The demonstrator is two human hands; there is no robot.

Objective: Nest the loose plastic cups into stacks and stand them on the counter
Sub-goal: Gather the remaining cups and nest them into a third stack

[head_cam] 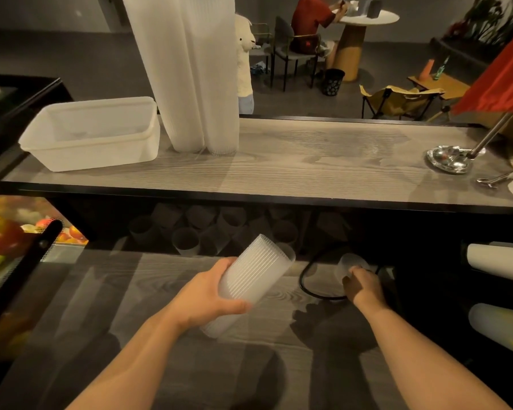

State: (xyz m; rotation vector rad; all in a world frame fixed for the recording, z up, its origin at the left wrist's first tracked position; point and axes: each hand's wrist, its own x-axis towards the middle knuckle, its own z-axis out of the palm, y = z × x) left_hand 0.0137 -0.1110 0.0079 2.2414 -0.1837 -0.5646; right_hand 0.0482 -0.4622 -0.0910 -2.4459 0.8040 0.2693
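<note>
Over the near lower worktop (166, 294), the left hand (208, 294) grips a short nested stack of ribbed translucent cups (249, 279), fingers curled round its lower part and thumb across the near side. The stack is tilted, its open mouth pointing up and to the far right, its base end towards the person.

To the right, the right hand (360, 284) reaches into the shadow under the upper counter and holds a single translucent cup (348, 263) with curled fingers; how much of the cup they wrap is hard to make out in the dim light. This cup lies just beside a loop of black cable (304, 284) resting on the worktop.

In the dark recess beneath the upper counter, further loose cups (187, 241) lie jumbled together, mouths facing various ways.

On the upper counter (308, 167), at far left, two tall cup stacks (190, 69) stand upright side by side, touching, and rise out of view. Just left of them sits a white rectangular plastic tub (92, 134). At the far right end of the counter is a shiny metal stand base (449, 158) with a slanting rod (490, 134), and metal tongs (490, 181) lie near it.

Rolls of white material (498, 261) show at the right edge, below the counter.
</note>
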